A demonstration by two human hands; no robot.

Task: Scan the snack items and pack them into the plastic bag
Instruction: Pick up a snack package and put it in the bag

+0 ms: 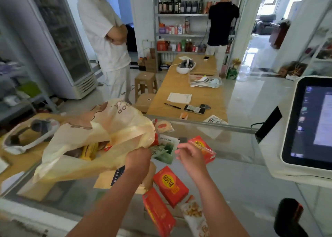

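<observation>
Gripping the plastic bag point(86, 128) rim mid-frame, the left hand point(138, 158) sits beside a green packet point(168, 151) while the right hand point(193, 157) hovers loosely curled and empty above a red box point(206, 146).

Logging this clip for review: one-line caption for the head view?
Left hand grips the plastic bag rim; right hand beside a green packet; red snack boxes lie unpacked.

A small shop. A glass counter point(233, 166) carries snack packets point(170, 184) and, at its right end, a checkout touchscreen point(309, 123). Beyond the counter stands a metal rack point(181, 15) stocked with bottles. Beyond the counter's left end stands a glass-door fridge point(59, 39).
</observation>
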